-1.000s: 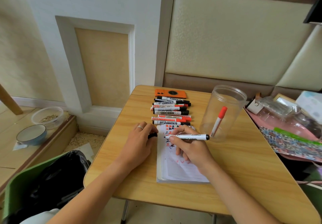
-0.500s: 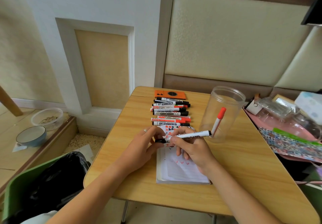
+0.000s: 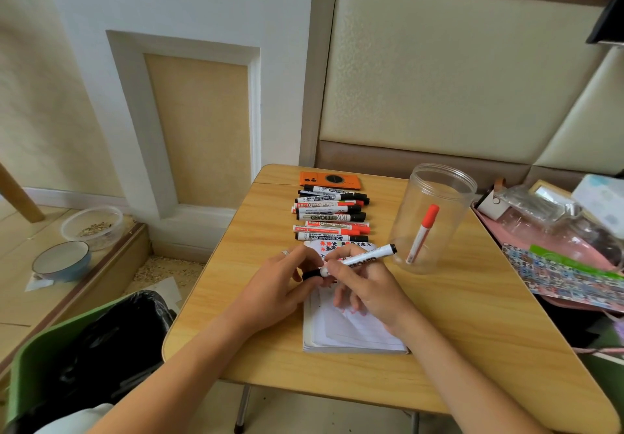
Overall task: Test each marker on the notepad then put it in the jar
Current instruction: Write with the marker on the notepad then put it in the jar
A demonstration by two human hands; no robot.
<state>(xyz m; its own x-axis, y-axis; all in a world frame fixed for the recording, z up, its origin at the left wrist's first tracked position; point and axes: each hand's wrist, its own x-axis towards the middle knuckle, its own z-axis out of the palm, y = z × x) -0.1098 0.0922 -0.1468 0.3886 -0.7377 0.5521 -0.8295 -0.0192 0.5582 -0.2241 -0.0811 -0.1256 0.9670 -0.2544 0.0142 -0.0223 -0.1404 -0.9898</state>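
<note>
Both forearms reach in from the bottom of the frame and meet at its centre, above the notepad point(image 3: 351, 329) on the wooden counter point(image 3: 472, 325). The right hand point(image 3: 368, 285) grasps a black marker point(image 3: 363, 259) by its white barrel, tail tilted toward upper right. The left hand point(image 3: 280, 285) pinches the black cap point(image 3: 312, 274) at its lower-left end. Right of centre stands the clear jar point(image 3: 435, 197) with a red marker point(image 3: 422, 232) leaning inside. More markers point(image 3: 331, 214) lie in a row just above the notepad.

Orange phone point(image 3: 329, 179) at table's point(image 3: 472, 349) far edge; blue bowl point(image 3: 61, 260), clear container point(image 3: 92, 227) on floor.
</note>
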